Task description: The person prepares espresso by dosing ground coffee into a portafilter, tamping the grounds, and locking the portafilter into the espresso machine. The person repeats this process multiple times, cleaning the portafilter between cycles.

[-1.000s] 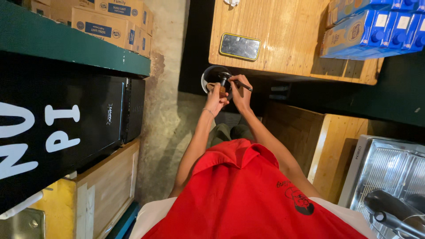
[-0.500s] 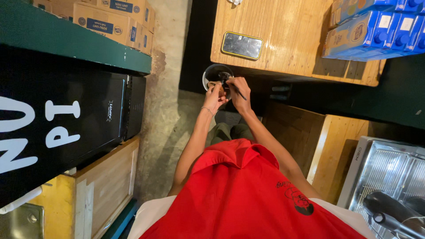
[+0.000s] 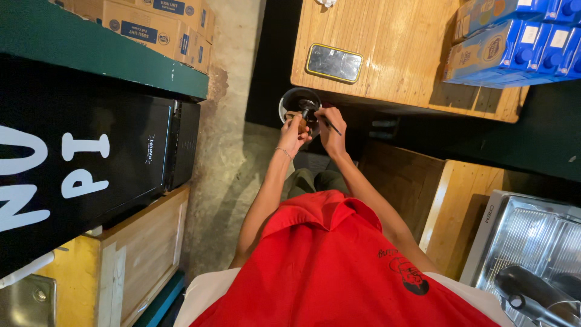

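Both my arms reach down in front of my red shirt to a round dark container (image 3: 289,100) on the floor below a wooden counter. My left hand (image 3: 290,137) grips a small brown-handled object (image 3: 301,122) over the container's rim. What the object is cannot be made out. My right hand (image 3: 332,134) is closed on a thin black stick (image 3: 333,127), whose tip points toward the brown object. The two hands are close together, almost touching.
A wooden counter (image 3: 393,66) carries a yellow-rimmed metal tray (image 3: 334,62) and blue cartons (image 3: 514,39). A black appliance (image 3: 121,157) stands at left under a green shelf (image 3: 91,51) with cardboard boxes (image 3: 154,24). A steel sink (image 3: 532,254) is at lower right.
My hands stay over the container. The right hand has shifted slightly and the black stick has changed angle. The view has drifted a little.
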